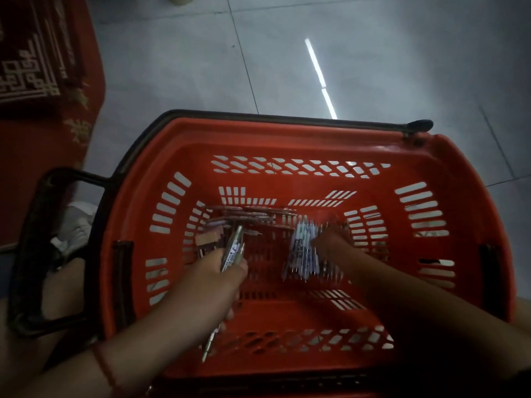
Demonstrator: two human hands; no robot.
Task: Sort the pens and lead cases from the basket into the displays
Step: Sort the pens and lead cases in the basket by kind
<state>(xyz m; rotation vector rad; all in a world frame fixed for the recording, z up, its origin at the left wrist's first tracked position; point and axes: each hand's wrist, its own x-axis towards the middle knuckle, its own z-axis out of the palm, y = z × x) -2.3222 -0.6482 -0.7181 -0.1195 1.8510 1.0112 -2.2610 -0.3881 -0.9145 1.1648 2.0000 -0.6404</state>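
While the left hand [218, 280] grips a bundle of pens [233, 248] inside the red basket [287, 133], the right hand [330, 239] reaches onto white pens [301, 248] beside it, grip unclear.

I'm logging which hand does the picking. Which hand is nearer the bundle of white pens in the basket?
Right. The right hand reaches onto the white pens, fingers at their right edge. The left hand is off to their left, gripping other pens.
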